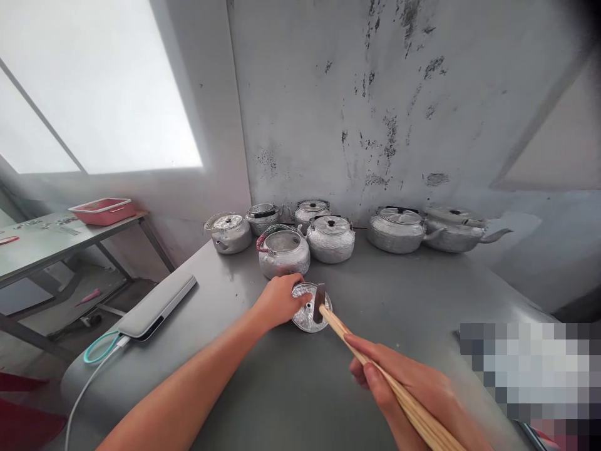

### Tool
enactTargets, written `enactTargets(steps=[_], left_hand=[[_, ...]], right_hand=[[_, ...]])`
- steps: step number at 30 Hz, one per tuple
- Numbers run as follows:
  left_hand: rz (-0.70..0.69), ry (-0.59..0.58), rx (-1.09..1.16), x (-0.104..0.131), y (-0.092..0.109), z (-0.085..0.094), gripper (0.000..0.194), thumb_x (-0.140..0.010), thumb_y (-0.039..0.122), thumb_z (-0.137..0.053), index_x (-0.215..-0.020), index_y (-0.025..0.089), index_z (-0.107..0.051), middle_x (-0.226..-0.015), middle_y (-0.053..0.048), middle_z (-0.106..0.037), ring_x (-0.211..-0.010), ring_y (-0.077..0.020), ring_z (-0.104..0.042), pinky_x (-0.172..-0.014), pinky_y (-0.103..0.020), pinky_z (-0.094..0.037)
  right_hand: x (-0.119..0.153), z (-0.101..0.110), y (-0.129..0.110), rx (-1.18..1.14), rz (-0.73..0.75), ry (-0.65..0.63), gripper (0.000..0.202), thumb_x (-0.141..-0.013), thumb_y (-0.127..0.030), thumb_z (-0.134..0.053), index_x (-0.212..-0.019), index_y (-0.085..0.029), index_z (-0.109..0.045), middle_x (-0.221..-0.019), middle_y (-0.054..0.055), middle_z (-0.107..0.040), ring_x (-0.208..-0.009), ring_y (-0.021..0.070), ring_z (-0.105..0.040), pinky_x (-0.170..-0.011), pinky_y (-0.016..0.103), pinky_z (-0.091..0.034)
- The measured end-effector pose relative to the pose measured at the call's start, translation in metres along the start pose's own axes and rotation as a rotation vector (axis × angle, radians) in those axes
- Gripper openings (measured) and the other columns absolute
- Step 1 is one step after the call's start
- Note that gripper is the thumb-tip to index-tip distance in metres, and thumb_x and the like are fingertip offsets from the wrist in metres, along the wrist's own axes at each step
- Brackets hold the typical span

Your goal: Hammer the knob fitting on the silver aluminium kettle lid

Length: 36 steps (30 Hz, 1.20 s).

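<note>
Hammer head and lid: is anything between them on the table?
Nothing visible. The hammer head sits right over the lid, which the left hand steadies at its left edge, clear of the head. The right hand grips the wooden handle.

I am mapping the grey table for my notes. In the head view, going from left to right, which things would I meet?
Grey flat device with teal cable → left hand → round silver metal lid → small hammer with wooden handle → right hand.
</note>
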<state>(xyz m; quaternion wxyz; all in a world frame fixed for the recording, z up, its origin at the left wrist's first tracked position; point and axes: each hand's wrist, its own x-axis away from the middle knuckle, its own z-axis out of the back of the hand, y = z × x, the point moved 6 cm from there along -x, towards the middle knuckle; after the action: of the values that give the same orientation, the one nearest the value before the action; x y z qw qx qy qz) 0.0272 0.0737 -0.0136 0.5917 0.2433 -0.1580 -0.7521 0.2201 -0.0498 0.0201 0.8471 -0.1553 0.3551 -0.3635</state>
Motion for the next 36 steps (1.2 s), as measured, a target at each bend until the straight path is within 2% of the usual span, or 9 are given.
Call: enactTargets(steps=[2,7,13,16,20,22,32,34,36], left_hand=[[-0.006,0.002,0.001,0.0,0.0,0.0,0.015,-0.083,0.035,-0.062,-0.091,0.022,-0.066,-0.081,-0.002,-0.071,-0.072,-0.0181,-0.061,-0.061,-0.026,-0.033],[-0.018,0.001,0.004,-0.001,0.0,-0.001,0.013,-0.083,0.033,-0.062,-0.09,0.022,-0.065,-0.08,-0.001,-0.07,-0.072,-0.0174,-0.06,-0.061,-0.026,-0.033],[-0.016,-0.003,0.004,0.0,0.0,-0.001,0.015,-0.083,0.035,-0.062,-0.089,0.022,-0.065,-0.081,-0.001,-0.07,-0.072,-0.0178,-0.06,-0.062,-0.026,-0.033],[-0.018,-0.005,0.006,0.0,0.0,-0.001,0.014,-0.083,0.035,-0.061,-0.089,0.022,-0.065,-0.079,0.0,-0.07,-0.071,-0.0174,-0.06,-0.062,-0.026,-0.033],[-0.019,-0.008,0.008,0.0,0.0,-0.001,0.012,-0.081,0.031,-0.062,-0.089,0.023,-0.065,-0.08,0.0,-0.07,-0.07,-0.017,-0.059,-0.062,-0.026,-0.033],[-0.019,-0.008,0.009,-0.001,0.0,-0.001,0.012,-0.082,0.033,-0.062,-0.088,0.023,-0.065,-0.078,0.0,-0.07,-0.069,-0.0169,-0.059,-0.061,-0.026,-0.033],[-0.024,-0.005,0.002,-0.001,0.0,-0.001,0.012,-0.081,0.031,-0.063,-0.089,0.023,-0.066,-0.08,0.0,-0.071,-0.07,-0.0171,-0.06,-0.063,-0.025,-0.035],[-0.025,-0.004,0.001,-0.001,0.001,-0.001,0.013,-0.081,0.03,-0.063,-0.091,0.023,-0.067,-0.082,0.0,-0.072,-0.071,-0.017,-0.061,-0.063,-0.025,-0.035],[-0.025,-0.003,0.001,-0.001,0.001,-0.001,0.013,-0.081,0.032,-0.064,-0.09,0.023,-0.067,-0.08,0.0,-0.071,-0.07,-0.0168,-0.06,-0.062,-0.026,-0.034]], right_hand=[[0.0,0.005,-0.002,-0.035,0.011,0.061,0.03,-0.097,-0.022,-0.043,-0.122,-0.029,-0.059,-0.081,0.001,-0.07,-0.067,0.0174,-0.07,-0.064,0.027,-0.06],[0.0,0.007,-0.007,-0.058,0.034,0.03,0.031,-0.095,-0.02,-0.044,-0.113,-0.033,-0.065,-0.065,-0.003,-0.064,-0.05,0.0167,-0.062,-0.051,0.028,-0.056],[0.004,0.007,-0.003,-0.042,0.041,0.02,0.04,-0.095,-0.023,-0.048,-0.133,-0.034,-0.055,-0.088,0.003,-0.071,-0.08,0.0234,-0.072,-0.072,0.034,-0.061],[0.006,0.002,0.0,-0.031,0.037,-0.009,0.035,-0.099,-0.025,-0.045,-0.131,-0.034,-0.056,-0.09,0.002,-0.071,-0.076,0.0191,-0.07,-0.07,0.032,-0.061],[0.008,-0.004,0.004,0.005,0.031,-0.061,0.024,-0.099,-0.035,-0.055,-0.12,-0.026,-0.064,-0.123,0.007,-0.066,-0.097,0.0189,-0.066,-0.084,0.038,-0.058],[0.009,-0.005,0.007,0.029,0.022,-0.073,0.024,-0.098,-0.035,-0.057,-0.119,-0.025,-0.064,-0.129,0.008,-0.063,-0.101,0.0198,-0.065,-0.087,0.04,-0.057],[0.01,-0.013,0.014,0.068,0.03,-0.181,0.026,-0.098,-0.034,-0.058,-0.122,-0.024,-0.063,-0.129,0.008,-0.063,-0.103,0.0206,-0.065,-0.087,0.041,-0.056],[0.01,-0.014,0.011,0.067,0.034,-0.213,0.024,-0.098,-0.033,-0.058,-0.119,-0.023,-0.064,-0.124,0.007,-0.065,-0.097,0.0183,-0.066,-0.083,0.038,-0.057],[0.009,-0.014,0.009,0.071,0.033,-0.225,0.021,-0.1,-0.031,-0.053,-0.116,-0.023,-0.064,-0.109,0.005,-0.069,-0.083,0.0154,-0.066,-0.075,0.033,-0.058]])
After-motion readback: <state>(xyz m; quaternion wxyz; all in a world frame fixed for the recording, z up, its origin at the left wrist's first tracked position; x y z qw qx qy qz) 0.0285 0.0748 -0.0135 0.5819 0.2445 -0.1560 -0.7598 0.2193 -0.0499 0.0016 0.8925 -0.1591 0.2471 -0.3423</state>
